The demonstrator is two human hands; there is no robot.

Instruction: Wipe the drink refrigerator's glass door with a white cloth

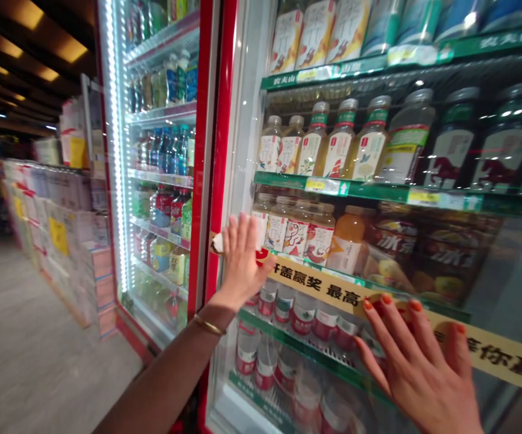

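Note:
My left hand (242, 262) lies with straight fingers over a white cloth or tissue (260, 234), pressing it against the left end of a beige banner on the cooler's glass door. A gold bracelet (210, 326) circles that wrist. My right hand (424, 361) has its fingers spread against the glass, with orange-painted fingertips over the beige banner (322, 284). Nothing shows in that hand. The banner carries dark Chinese characters and slants down to the right. Bottles (319, 232) stand on the shelf behind the glass; the palms' undersides are hidden.
A red door frame (218, 163) borders the glass. To the left, another cooler (161, 150) holds several shelves of drinks. Stacked cartons (69, 211) line the aisle farther left, beside the grey floor (39, 367). Green shelf edges (369, 188) run behind the glass.

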